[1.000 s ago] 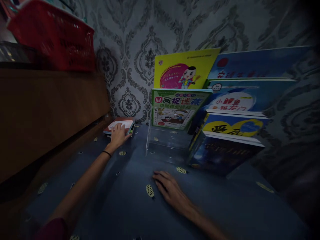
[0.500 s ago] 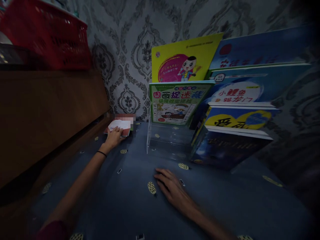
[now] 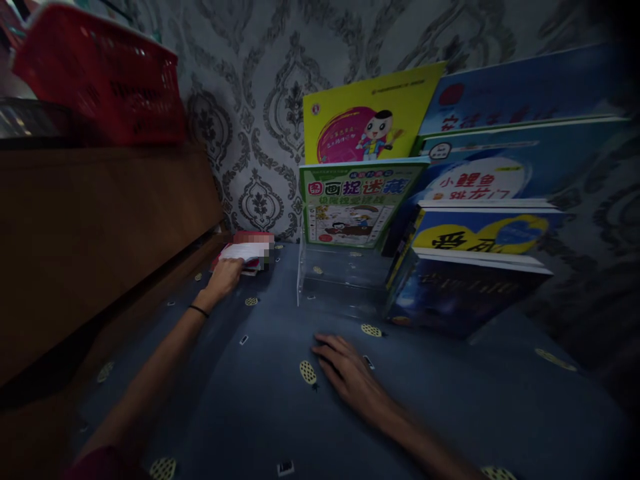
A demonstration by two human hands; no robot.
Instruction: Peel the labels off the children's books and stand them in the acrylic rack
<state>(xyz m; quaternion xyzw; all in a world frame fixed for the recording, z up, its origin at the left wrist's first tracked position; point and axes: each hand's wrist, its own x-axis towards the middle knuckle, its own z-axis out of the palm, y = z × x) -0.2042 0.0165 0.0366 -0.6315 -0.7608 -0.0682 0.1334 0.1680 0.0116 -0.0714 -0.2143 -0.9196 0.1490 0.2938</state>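
Observation:
At the far left of the table, my left hand (image 3: 225, 279), with a dark band at the wrist, is closed at the near edge of a white and red book (image 3: 240, 251). That book lies on top of a small pile by the wall, and its front edge looks slightly raised. The fingertips are partly hidden, and part of the pile is blurred out. My right hand (image 3: 350, 373) rests palm down on the blue patterned tablecloth (image 3: 240, 413), fingers loosely stretched out and holding nothing. It lies in front of a clear acrylic book stand (image 3: 345, 283).
On the stand are a yellow book (image 3: 330, 110) and a green picture book (image 3: 345, 227). Several blue books stand in tiers on the right, with a dark book (image 3: 465, 293) in front. A wooden cabinet (image 3: 100, 233) borders the left, carrying a red basket (image 3: 110, 80) and a metal bowl (image 3: 33, 120).
My left fingers have gone from lying spread on the book to curling at its near edge, and the book has tilted slightly. My right hand stays put. The view shifts a little.

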